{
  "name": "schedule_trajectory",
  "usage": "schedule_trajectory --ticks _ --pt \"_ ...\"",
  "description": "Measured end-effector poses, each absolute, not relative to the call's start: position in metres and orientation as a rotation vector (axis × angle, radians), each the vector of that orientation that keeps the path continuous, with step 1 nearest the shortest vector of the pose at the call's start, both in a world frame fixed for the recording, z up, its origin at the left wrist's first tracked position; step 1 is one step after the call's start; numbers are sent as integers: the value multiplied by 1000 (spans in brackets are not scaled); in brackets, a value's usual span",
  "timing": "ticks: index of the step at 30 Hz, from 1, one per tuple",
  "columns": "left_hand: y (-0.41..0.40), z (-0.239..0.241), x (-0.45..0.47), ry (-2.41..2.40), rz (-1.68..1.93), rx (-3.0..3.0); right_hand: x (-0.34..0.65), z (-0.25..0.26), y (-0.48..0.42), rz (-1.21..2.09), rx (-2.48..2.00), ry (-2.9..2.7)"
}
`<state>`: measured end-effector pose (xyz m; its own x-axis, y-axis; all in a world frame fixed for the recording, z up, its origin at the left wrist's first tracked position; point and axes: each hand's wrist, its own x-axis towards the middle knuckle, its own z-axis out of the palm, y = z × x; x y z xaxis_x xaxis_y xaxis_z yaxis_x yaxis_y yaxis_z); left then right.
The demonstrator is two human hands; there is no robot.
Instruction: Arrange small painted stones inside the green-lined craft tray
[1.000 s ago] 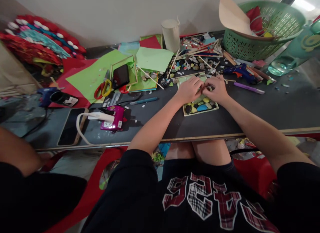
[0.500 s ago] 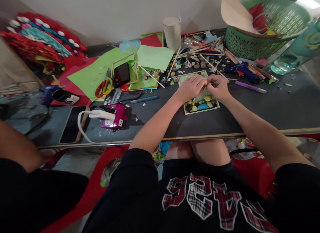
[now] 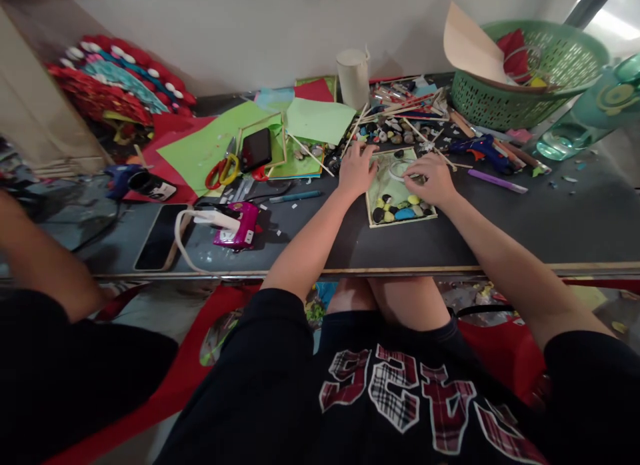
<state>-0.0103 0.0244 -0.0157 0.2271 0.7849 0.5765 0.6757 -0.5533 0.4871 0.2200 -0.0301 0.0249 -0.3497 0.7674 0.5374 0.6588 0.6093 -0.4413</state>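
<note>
A shallow rectangular picture frame (image 3: 371, 205) with thin light-coloured edges lies on the desk before me. Black, yellow and blue pebbles (image 3: 405, 213) fill its near end, and one dark pebble sits at the far end. My left hand (image 3: 357, 170) rests at the frame's left edge with fingers spread, holding nothing. Over the right side, my right hand (image 3: 433, 180) has its fingertips pinched together beside a thin white ring (image 3: 398, 169) inside the frame. Whether anything small is between those fingertips is hidden.
Behind the frame lie loose pebbles (image 3: 395, 132), sticks and a blue glue gun (image 3: 480, 152). A purple pen (image 3: 497, 181) lies right. To the left are scissors (image 3: 223, 172), a pink power adapter (image 3: 237, 226) and a phone (image 3: 163, 237). Another person's arm (image 3: 47, 258) reaches in at far left.
My hands were together, pinching over the middle of the frame. Now they are apart: the left has moved to the left edge and spread its fingers, and the white ring shows.
</note>
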Motion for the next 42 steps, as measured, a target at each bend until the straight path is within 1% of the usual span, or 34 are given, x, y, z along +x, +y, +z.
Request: schedule_trajectory --ticks 3,6,9,12,18,22,27,31,37,42 --pt "33 -20 -7 1315 1116 2436 219 21 -25 189 -1123 -2127" --pt "40 -15 -3 1180 1036 2536 218 19 -21 187 -1123 -2154" --pt "42 -7 -1 1143 1002 2559 217 20 -20 200 -1114 -2159" --pt "37 0 0 1161 1039 2535 215 22 -23 206 -1103 -2168" --pt "4 7 -4 1232 1228 2439 213 24 -25 160 -1119 -2185" --pt "-6 6 -9 1161 1116 2323 211 25 -25 195 -1134 -2182" --pt "0 5 -11 1141 1065 2122 211 26 -26 169 -1129 -2159" --pt "1 3 -8 1094 1039 2147 207 34 -18 223 -1129 -2125" --pt "4 -2 -7 1174 1073 2128 197 37 -12 353 -1096 -2119" --pt "8 -4 -9 1117 1066 2143 196 31 -24 301 -1104 -2037"
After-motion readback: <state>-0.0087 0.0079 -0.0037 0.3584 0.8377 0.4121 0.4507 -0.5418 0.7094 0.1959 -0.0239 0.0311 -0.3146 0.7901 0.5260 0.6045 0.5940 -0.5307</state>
